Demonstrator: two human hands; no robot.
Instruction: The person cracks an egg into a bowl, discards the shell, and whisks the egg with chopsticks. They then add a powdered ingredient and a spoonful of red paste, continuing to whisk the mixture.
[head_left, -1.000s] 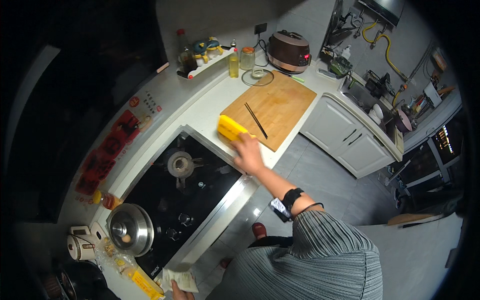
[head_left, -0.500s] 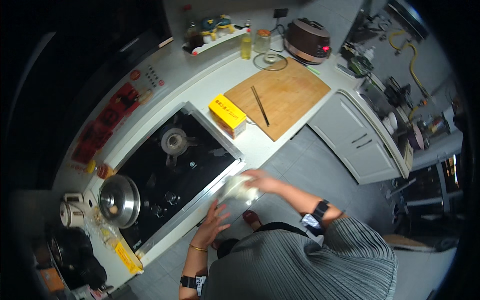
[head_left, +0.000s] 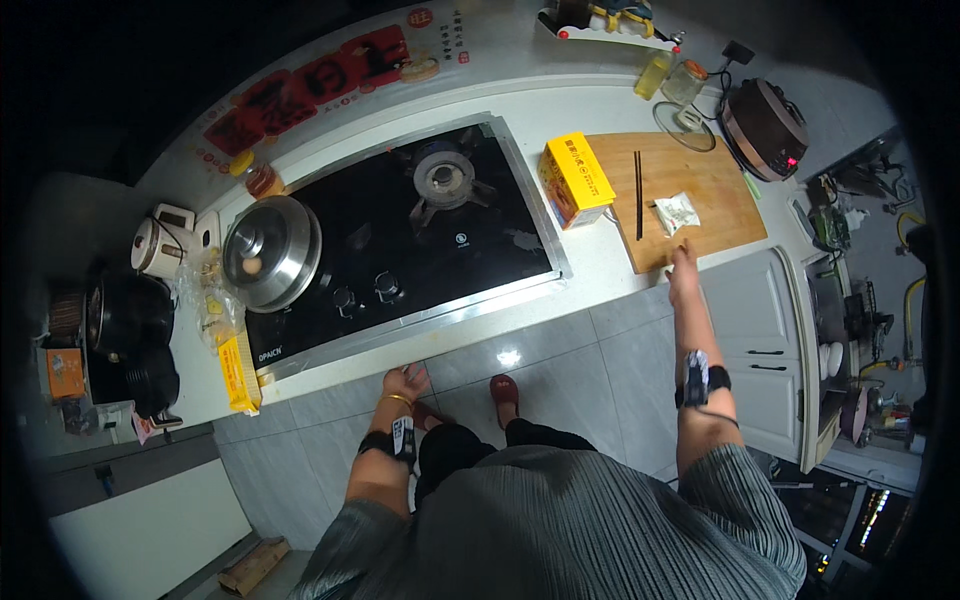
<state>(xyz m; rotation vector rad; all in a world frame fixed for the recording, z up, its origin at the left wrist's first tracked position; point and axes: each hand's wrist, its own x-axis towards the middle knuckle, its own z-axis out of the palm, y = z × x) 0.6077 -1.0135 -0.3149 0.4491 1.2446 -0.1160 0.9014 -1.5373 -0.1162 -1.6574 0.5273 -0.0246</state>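
A small white packet (head_left: 677,213) lies on the wooden cutting board (head_left: 715,165), to the right of a pair of dark chopsticks (head_left: 639,195). My right hand (head_left: 683,272) reaches over the board's front edge just short of the packet, fingers stretched out and holding nothing. Low in front of the counter, away from any object, hangs my left hand (head_left: 405,381); its fingers are apart and nothing is in them. A yellow box (head_left: 577,180) stands left of the chopsticks, by the board's left edge.
The black gas stove (head_left: 400,240) fills the counter's middle, with a lidded steel pot (head_left: 270,253) on its left burner. A rice cooker (head_left: 765,128), a glass lid (head_left: 684,126) and an oil bottle (head_left: 653,74) stand at the back right. An opened yellow package (head_left: 238,372) lies front left.
The white packet, earlier in my right hand before the stove, now rests on the cutting board, let go. My right hand has moved right; my left hand has dropped lower. The view has shifted.
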